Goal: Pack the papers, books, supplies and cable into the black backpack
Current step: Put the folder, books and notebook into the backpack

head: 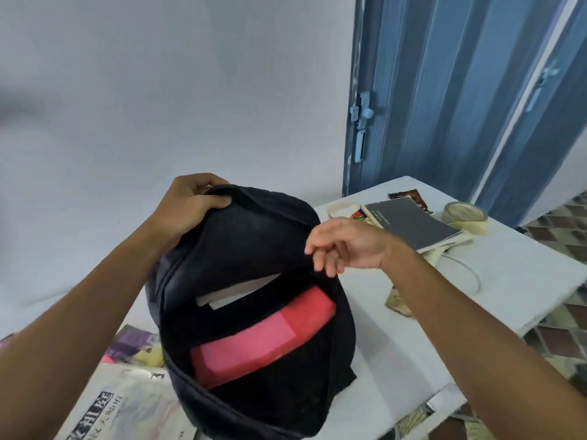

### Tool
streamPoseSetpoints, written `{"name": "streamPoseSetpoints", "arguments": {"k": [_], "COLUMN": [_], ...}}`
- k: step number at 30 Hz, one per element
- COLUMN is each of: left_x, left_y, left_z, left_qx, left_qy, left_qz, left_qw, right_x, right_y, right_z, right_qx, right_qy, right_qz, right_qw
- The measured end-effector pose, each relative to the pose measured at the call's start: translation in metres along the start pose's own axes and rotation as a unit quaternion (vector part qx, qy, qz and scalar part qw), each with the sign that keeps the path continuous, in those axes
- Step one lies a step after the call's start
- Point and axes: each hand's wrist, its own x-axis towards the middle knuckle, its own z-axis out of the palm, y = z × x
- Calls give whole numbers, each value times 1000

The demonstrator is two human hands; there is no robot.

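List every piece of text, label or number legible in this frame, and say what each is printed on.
Newspaper: large Chinese headline characters, too blurred and cropped to quote reliably.
Dark grey notebook: small pale lines of print on the cover, too small to read.
Black backpack, red book, tape roll: no text visible.

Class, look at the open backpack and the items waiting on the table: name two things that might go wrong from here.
1. Only the left hand grips the black backpack at its top edge; if it lets go, the opening may sag shut.
2. The right hand is empty; reaching back, it might knock the grey notebook, which rests on a loose pile.
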Motion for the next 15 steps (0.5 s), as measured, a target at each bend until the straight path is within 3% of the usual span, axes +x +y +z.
{"name": "streamPoseSetpoints", "arguments": {"k": [1,3,5,8,15], "left_x": [3,5,6,8,5], "left_y": [-4,-11,-14,-15,-18], "left_z": [4,8,15,23,25], "left_qx": [-5,-6,-10,-5,-8], "left_qy": [-1,1,-3,-8,-3], "left_qz": [-11,-26,-33,-38,-43], "left_qw": [1000,1000,999,999,999], "right_x": [-10,-22,-34,-33,-15], "right_y": [8,39,73,100,93], "right_z": [-28,-73,-101,-111,-114], "right_qx": [54,167,253,310,372], "right_qy": [155,433,567,556,552], "right_qz": [-26,-34,-7,16,-16], "right_qw": [986,885,784,771,746]}}
